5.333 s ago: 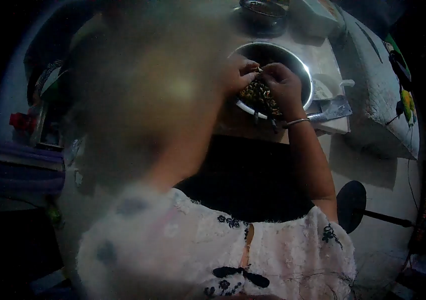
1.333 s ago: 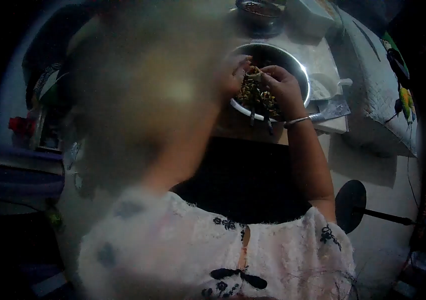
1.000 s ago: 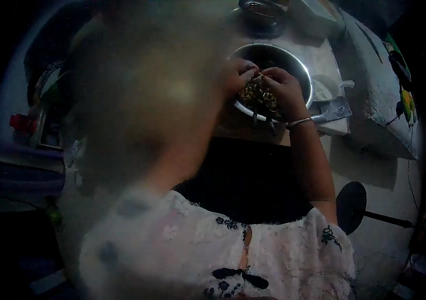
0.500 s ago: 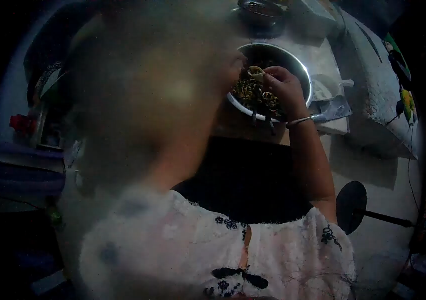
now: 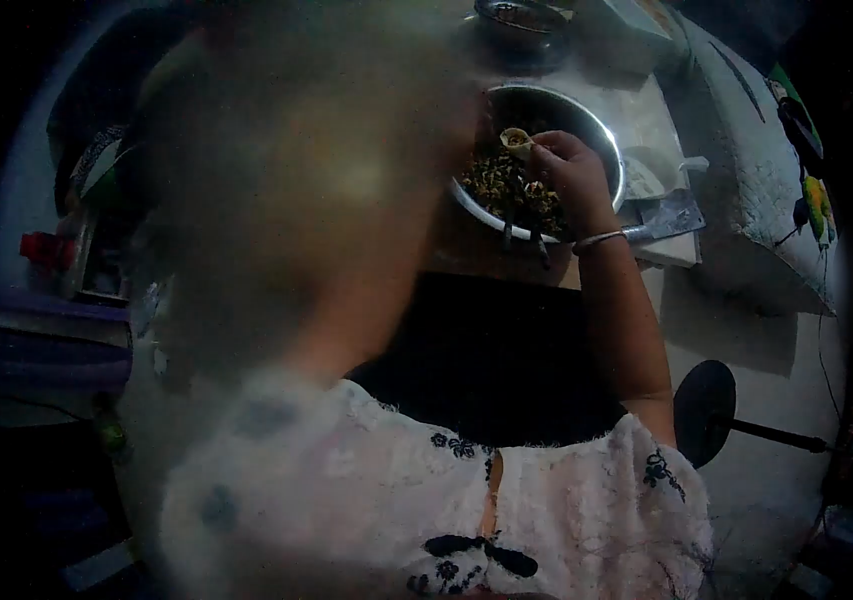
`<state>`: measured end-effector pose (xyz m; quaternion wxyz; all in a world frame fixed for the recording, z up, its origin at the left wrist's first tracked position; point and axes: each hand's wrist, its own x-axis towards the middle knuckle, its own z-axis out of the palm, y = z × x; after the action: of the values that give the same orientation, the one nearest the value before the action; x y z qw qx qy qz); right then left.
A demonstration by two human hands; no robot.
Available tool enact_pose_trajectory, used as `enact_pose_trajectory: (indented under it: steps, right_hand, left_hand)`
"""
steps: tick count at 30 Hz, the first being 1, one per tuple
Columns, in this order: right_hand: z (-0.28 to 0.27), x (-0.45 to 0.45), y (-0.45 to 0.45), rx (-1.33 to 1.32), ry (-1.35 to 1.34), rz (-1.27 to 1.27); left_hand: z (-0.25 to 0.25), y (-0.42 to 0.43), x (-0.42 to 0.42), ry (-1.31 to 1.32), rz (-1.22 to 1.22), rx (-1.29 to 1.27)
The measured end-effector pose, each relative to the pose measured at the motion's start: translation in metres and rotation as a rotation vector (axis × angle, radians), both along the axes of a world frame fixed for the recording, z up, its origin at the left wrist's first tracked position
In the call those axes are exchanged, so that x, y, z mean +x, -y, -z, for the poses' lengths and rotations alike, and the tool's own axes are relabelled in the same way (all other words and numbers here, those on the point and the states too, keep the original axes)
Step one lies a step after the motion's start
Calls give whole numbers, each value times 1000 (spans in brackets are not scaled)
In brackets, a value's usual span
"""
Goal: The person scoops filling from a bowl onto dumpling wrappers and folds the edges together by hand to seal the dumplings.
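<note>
My right hand (image 5: 571,170) pinches a pale dumpling wrapper (image 5: 516,143) cupped around some filling. It is held over a large metal bowl (image 5: 614,150). Chopped filling (image 5: 491,180), dark green and yellowish, lies in the bowl. Two dark handles (image 5: 543,250) stick out over the bowl's near rim. My left hand (image 5: 461,125) is at the bowl's left side, largely lost behind a blurry smear on the lens. Its fingers do not show clearly, nor does anything in them.
Beyond the bowl stands a dark pot (image 5: 521,35). A flat, shiny blade-like piece (image 5: 671,217) lies on the board right of the bowl. A round dark disc on a rod (image 5: 703,413) is at lower right. Something red (image 5: 46,250) sits far left.
My left hand has shifted slightly left, away from the wrapper. The wrapper in my right hand now faces up more, showing filling inside.
</note>
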<state>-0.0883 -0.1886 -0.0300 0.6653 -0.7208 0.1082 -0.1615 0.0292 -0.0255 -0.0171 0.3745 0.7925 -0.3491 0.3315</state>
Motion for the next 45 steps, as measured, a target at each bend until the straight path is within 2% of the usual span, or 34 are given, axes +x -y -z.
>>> enact_pose_trajectory:
  steps: [1, 2, 4, 5, 6, 8, 9, 10, 12, 13, 14, 16, 17, 18, 20, 21, 23, 27, 40, 45]
  right_hand:
    - [2, 1, 1, 0, 0, 0]
    - [4, 2, 1, 15, 4, 9]
    - [5, 3, 3, 31, 7, 20]
    - [6, 3, 4, 14, 26, 16]
    - [5, 3, 4, -3, 46, 12]
    - [4, 0, 4, 23, 64, 59]
    - [2, -1, 3, 48, 83, 105]
    - [0, -1, 3, 49, 84, 105]
    - [-3, -1, 3, 76, 82, 193]
    - [-3, -1, 3, 77, 82, 193]
    - [-3, -1, 3, 55, 91, 187]
    - [0, 0, 5, 33, 101, 178]
    - [6, 2, 8, 33, 89, 142]
    - [6, 3, 8, 33, 77, 107]
    - [4, 2, 5, 2, 58, 89]
    - [2, 0, 4, -31, 40, 71]
    - [3, 0, 2, -6, 37, 41]
    - [5, 4, 3, -29, 28, 23]
    - [-2, 2, -5, -164, -1, 66]
    - [7, 8, -3, -312, 81, 66]
  left_hand:
    - [2, -1, 6, 452, -358, 232]
    - [5, -1, 10, 452, -358, 232]
    - [-6, -2, 7, -340, 6, -281]
    - [-4, 0, 12, -112, -123, -277]
    - [-2, 0, 13, -112, -123, -277]
    - [2, -2, 14, -472, -27, -204]
    - [12, -1, 23, -414, -111, -62]
    - [22, 2, 30, -414, -111, -62]
    - [32, 8, 36, -364, 105, 247]
    - [34, 12, 32, -525, 99, 402]
    - [37, 14, 29, -527, 100, 402]
    - [33, 17, 17, -161, 382, 382]
    - [20, 16, 12, -436, 291, 545]
    - [13, 14, 6, -435, 290, 545]
    - [8, 11, -4, -623, 390, 289]
    - [7, 11, -7, -623, 388, 290]
    - [4, 11, -14, -599, 529, 81]
    - [-4, 8, -15, -511, 495, 197]
    - [17, 9, -7, -378, 464, 81]
    - [17, 9, -8, -333, 447, 85]
